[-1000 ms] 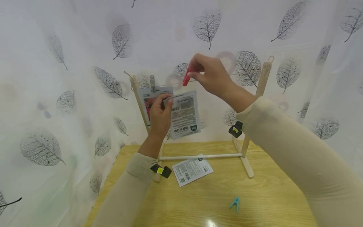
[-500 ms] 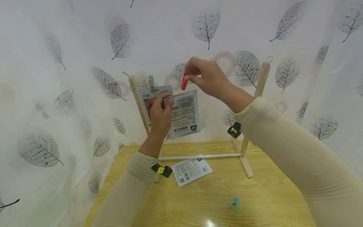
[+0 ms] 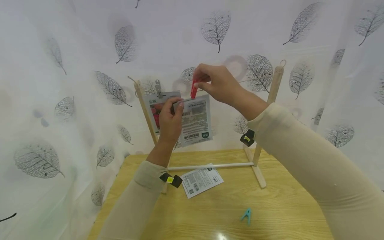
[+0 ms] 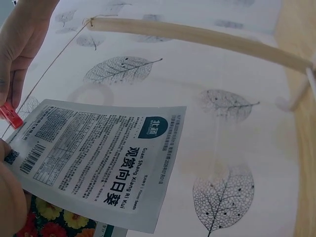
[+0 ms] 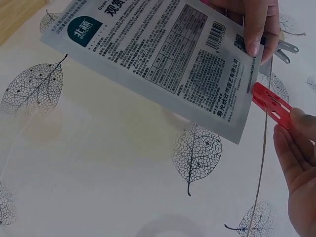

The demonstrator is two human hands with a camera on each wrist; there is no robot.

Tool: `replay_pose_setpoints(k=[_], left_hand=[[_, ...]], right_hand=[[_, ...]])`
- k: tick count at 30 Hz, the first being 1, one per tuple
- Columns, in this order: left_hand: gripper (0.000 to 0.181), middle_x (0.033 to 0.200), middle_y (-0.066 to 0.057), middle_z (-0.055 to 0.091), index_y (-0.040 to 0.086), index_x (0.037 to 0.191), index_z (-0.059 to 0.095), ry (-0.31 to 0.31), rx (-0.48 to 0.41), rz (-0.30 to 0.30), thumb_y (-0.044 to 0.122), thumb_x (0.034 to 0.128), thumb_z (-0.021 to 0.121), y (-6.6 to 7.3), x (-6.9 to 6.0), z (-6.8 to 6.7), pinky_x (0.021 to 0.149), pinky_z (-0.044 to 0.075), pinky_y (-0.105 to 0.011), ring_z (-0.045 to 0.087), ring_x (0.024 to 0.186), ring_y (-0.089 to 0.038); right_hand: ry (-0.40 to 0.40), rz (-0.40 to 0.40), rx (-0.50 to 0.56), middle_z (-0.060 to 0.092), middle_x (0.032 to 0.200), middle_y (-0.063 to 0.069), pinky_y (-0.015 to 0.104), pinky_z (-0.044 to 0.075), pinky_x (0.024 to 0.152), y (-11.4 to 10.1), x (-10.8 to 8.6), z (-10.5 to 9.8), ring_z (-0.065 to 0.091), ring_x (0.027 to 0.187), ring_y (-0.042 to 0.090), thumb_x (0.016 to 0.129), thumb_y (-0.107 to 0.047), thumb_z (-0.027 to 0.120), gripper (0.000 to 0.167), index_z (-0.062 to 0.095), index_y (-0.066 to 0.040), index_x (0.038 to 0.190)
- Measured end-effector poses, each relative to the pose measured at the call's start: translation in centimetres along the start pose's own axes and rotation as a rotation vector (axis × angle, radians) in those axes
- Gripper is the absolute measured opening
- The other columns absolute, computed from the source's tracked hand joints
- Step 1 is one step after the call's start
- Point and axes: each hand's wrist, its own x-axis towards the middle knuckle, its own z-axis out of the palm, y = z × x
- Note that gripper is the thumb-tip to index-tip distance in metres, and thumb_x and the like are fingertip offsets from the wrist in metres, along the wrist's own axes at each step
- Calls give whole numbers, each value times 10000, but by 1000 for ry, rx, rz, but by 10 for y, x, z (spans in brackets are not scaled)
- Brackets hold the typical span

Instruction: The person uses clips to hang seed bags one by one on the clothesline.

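Observation:
My left hand pinches a flower seed packet by its upper left corner, its printed back facing me. Between my right thumb and fingers is a red clothespin, its tip at the packet's top edge. In the right wrist view the clothespin meets that edge beside the string; whether it bites the packet I cannot tell. My right hand is above the string. Behind my left hand, a second packet with red flowers hangs from a grey metal clip.
Two wooden posts hold the string, with a white rod joining them low down. On the wooden table lie another seed packet and a blue clothespin. A leaf-print curtain stands behind.
My right hand has brought the red clothespin down and slightly left, from above the string to the packet's top edge. My left hand holds the packet in nearly the same place.

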Motion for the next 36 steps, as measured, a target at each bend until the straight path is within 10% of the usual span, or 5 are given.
replay_pose_setpoints(k=[36], left_hand=[[241, 931, 26, 591, 29, 1214, 627, 54, 15, 91, 166, 1016, 615, 4, 1, -1, 594, 380, -229, 400, 643, -106]], right_hand=[[-99, -38, -53, 717, 1152, 70, 317, 537, 1016, 0, 2, 3, 695, 1065, 181, 969, -96, 674, 197, 689, -63, 1163]])
